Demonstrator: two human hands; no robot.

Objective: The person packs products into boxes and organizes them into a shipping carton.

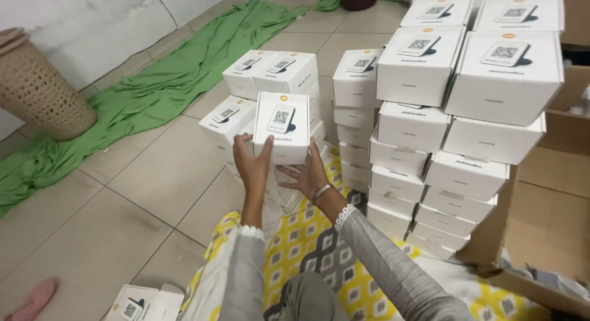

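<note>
Left hand (pixel 253 163) and right hand (pixel 309 176) clasp a small white cardboard box (pixel 282 127) from both sides, keeping it level against the low white-box stack (pixel 270 81) behind.

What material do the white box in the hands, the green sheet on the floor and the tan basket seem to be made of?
White box: likely matte cardboard, with sharp folded edges and flat printed faces.
Green sheet: soft fabric, as it lies in folds and wrinkles.
Tan basket: probably moulded plastic, judging by its regular perforated wall, though woven fibre is possible.
</note>
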